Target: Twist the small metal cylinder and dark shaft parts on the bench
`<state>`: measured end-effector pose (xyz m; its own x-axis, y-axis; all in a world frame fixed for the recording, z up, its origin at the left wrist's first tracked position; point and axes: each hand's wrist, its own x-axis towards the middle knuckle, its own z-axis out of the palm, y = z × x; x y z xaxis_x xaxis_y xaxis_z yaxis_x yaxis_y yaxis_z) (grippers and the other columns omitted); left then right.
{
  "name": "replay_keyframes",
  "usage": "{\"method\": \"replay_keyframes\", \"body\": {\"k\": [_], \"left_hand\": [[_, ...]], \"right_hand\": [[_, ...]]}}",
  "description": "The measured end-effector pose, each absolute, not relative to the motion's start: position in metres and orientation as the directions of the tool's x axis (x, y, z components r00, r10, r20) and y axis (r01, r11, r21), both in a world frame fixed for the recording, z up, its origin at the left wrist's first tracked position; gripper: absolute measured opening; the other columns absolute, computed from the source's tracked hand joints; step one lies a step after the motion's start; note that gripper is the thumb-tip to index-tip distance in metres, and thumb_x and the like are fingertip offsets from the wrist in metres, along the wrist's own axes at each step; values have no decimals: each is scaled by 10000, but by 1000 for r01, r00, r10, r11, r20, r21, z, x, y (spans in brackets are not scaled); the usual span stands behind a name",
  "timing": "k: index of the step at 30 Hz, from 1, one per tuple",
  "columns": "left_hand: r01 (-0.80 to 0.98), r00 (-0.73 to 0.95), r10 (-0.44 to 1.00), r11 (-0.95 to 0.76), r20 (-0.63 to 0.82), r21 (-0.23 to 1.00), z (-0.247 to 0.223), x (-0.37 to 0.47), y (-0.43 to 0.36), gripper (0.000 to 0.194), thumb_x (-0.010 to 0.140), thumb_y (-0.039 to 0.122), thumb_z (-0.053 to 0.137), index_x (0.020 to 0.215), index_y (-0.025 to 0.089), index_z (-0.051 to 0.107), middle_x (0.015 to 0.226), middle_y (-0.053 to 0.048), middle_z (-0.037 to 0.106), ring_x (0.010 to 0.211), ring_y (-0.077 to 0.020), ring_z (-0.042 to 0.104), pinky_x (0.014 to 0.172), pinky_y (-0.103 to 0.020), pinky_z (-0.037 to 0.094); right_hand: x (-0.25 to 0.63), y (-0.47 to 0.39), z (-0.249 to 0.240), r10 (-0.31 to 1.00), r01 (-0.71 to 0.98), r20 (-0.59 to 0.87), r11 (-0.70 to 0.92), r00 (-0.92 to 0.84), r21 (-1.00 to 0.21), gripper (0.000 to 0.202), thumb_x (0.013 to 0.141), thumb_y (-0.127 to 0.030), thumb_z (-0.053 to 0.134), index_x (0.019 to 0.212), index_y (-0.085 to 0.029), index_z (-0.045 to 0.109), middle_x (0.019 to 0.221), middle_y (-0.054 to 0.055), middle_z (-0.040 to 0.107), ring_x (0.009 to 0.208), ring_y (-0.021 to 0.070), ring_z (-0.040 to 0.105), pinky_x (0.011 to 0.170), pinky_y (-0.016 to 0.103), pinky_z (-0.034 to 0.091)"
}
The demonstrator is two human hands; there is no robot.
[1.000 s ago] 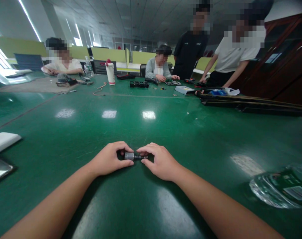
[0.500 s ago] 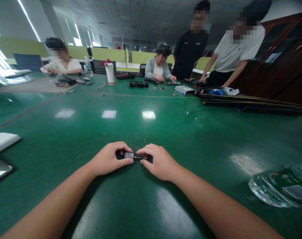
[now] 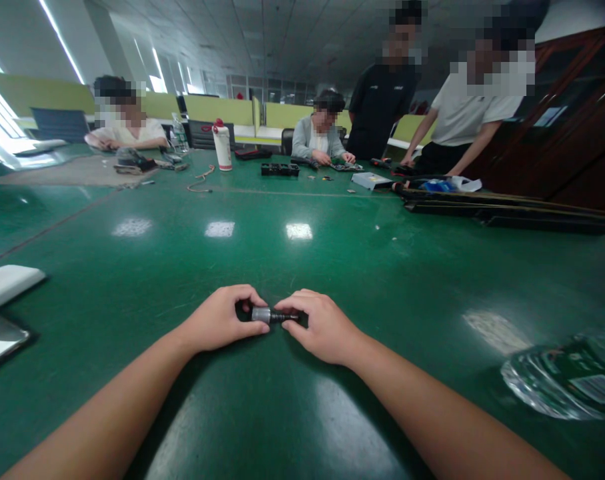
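A small grey metal cylinder with a thin dark ringed shaft point(image 3: 261, 315) lies sideways on the green table between my hands, shaft pointing right. My left hand point(image 3: 221, 320) pinches the thick cylinder end with thumb and index finger, and the other fingers curl behind. At the shaft end, my right hand point(image 3: 318, 325) has its thumb and fingers closed around the thin tip, partly covering it. Both hands rest low on the tabletop point(image 3: 242, 407). The exact kind of part is too small to make out.
A water bottle point(image 3: 565, 380) lies at the right edge. White and silver items point(image 3: 7, 287) sit at the left. Across the table are a tumbler point(image 3: 222, 148), a black block-shaped part point(image 3: 280, 170), a grey metal box point(image 3: 371, 181), long black rails point(image 3: 497, 212) and several people.
My hands keep nearly the same grip and place, with the part between them. The whole view has shifted very slightly.
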<state>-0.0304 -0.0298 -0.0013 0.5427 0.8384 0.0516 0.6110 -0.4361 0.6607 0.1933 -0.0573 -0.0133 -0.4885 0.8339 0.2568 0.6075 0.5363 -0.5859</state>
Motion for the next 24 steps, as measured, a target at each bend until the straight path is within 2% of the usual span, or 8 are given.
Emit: {"method": "replay_keyframes", "body": {"k": [11,17,24], "left_hand": [[616,543,838,-437,49,655,0,-29,-30,259,731,387,731,886,185,687,831,-16,678,791,-189,616,720,-276,464],[621,539,841,-433,44,653,1,-29,-30,281,732,407,735,890,181,680,831,-19,675,783,-188,612,720,-276,465],[607,558,829,-442,41,660,1,-30,-30,259,758,401,722,900,189,679,853,-12,682,799,-188,614,724,-276,452]], "right_hand": [[194,-57,-15,833,604,259,538,-489,-589,249,808,-127,654,1043,-201,691,968,45,703,916,187,598,831,329,448],[193,-58,-13,816,593,237,553,-527,-585,308,820,-136,661,1118,-214,678,1079,54,702,992,205,584,899,373,432],[194,-58,-11,825,606,236,543,-513,-581,236,814,-153,682,1044,-202,698,985,42,708,931,192,576,845,345,435]]}}
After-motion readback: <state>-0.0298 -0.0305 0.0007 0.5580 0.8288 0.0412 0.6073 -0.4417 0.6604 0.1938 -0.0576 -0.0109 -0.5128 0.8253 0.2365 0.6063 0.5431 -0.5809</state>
